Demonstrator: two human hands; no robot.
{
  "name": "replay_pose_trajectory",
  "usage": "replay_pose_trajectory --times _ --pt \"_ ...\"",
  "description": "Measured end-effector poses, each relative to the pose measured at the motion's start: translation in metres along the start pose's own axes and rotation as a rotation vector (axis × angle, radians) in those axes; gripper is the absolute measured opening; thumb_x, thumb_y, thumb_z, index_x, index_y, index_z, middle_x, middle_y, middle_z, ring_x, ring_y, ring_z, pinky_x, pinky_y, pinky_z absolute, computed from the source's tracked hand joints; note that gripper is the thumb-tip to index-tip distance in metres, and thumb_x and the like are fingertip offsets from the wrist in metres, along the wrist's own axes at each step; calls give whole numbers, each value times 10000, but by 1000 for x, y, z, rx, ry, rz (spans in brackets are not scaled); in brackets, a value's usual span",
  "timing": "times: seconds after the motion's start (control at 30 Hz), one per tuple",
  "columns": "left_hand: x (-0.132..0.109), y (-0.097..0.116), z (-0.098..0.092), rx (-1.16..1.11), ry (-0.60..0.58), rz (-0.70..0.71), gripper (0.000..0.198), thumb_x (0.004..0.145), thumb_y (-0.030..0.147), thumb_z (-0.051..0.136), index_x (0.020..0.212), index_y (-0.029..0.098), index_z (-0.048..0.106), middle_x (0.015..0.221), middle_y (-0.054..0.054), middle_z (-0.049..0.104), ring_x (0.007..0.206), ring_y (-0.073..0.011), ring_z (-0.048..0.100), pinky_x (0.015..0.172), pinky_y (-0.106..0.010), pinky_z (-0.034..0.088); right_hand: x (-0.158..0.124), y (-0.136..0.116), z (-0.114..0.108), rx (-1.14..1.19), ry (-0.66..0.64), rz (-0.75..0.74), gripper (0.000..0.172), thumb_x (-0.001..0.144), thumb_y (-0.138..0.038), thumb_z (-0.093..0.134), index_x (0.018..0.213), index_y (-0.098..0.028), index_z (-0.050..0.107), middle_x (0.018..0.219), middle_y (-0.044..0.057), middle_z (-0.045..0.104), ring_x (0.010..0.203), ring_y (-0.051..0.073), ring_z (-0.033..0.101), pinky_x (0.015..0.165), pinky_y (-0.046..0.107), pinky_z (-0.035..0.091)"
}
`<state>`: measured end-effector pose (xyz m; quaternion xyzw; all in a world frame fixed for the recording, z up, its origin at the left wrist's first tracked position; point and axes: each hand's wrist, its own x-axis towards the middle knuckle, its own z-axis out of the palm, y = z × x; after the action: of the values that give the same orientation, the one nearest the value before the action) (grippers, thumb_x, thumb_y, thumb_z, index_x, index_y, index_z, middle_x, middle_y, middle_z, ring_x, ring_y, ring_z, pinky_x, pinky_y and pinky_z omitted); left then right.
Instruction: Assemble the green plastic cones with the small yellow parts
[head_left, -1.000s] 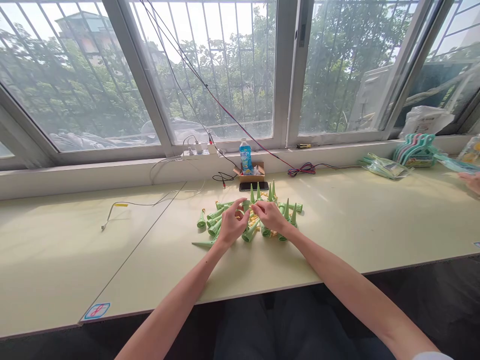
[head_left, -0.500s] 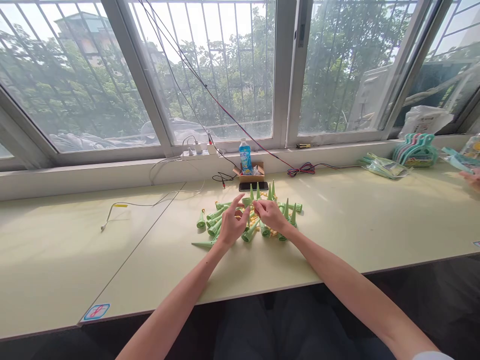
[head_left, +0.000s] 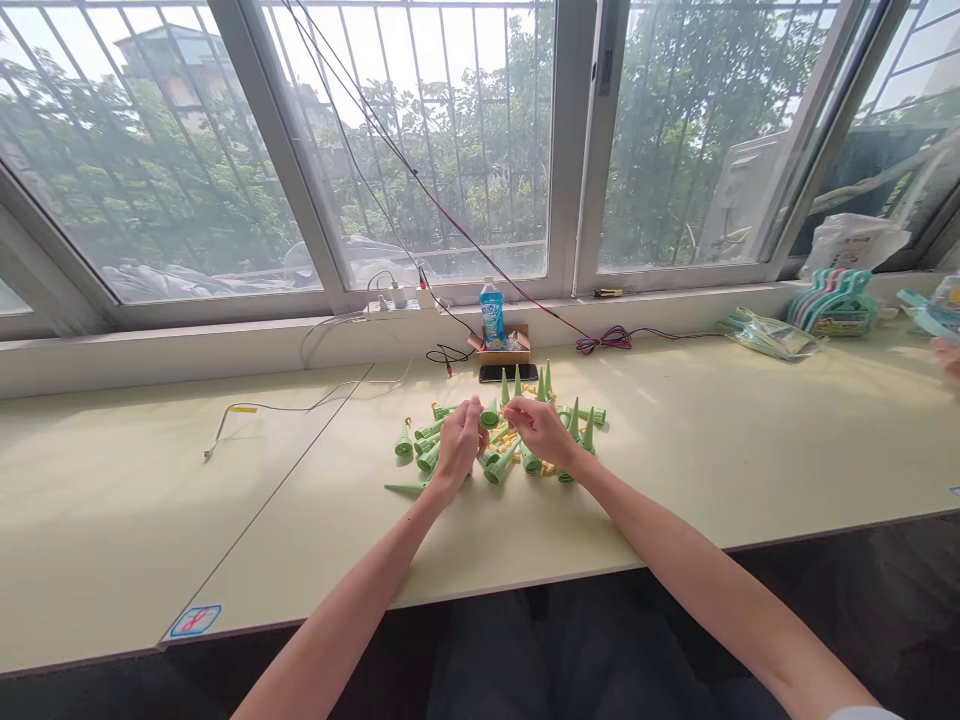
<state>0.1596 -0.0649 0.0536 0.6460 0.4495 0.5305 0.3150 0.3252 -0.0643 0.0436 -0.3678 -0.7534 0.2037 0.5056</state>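
My left hand (head_left: 459, 445) is closed on a green plastic cone-shaped spike (head_left: 490, 415), its wide open end facing me. Close by on the right, my right hand (head_left: 541, 430) is pinched, with thumb and forefinger together beside the spike's mouth; whatever sits between those fingertips is too small to name. Around both hands lies a pile of similar green spikes (head_left: 500, 466), several upright on their wide ends with points up, others on their sides. Small yellow parts (head_left: 546, 467) are scattered among them, partly hidden by my hands.
Behind the pile are a dark phone (head_left: 508, 373), a small cardboard box (head_left: 517, 352) and a blue bottle (head_left: 492, 315). Coiled cable (head_left: 604, 340) lies by the sill. Bagged items (head_left: 772, 335) and teal hangers (head_left: 832, 303) stand right; another person's hand (head_left: 946, 356) shows at the edge.
My left hand's thumb and forefinger were spread apart; they have closed on the green spike, whose mouth now faces me. My right hand stays pinched in nearly the same place.
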Motion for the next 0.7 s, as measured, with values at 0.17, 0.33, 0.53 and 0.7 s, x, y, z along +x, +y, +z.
replay_pose_trajectory --times 0.17,0.33,0.53,0.7 --pt "-1 1 -2 -76 -83 -42 438 908 584 461 715 195 522 466 40 474 402 -110 471 401 -229 350 0 1 0 -7 4 -12 280 967 -355 430 778 -184 545 682 -3 539 613 116 447 584 245 347" --pt "0 0 -2 -104 -123 -53 456 888 596 490 678 191 511 465 33 472 391 -105 463 387 -232 348 0 1 1 -16 18 34 305 966 -378 422 743 -189 510 651 -15 502 579 112 409 568 252 324" --pt "-2 1 -3 -85 -165 -45 406 863 575 553 825 176 613 484 38 495 375 -88 441 384 -218 362 1 1 1 -17 47 92 385 968 -434 406 659 -204 413 565 -30 430 536 112 369 541 259 302" --pt "-4 7 -3 -29 -161 -17 367 838 527 610 930 173 631 668 -11 602 452 -90 501 390 -200 375 3 2 0 11 38 158 419 967 -451 391 625 -210 386 524 -31 412 510 114 365 517 261 289"
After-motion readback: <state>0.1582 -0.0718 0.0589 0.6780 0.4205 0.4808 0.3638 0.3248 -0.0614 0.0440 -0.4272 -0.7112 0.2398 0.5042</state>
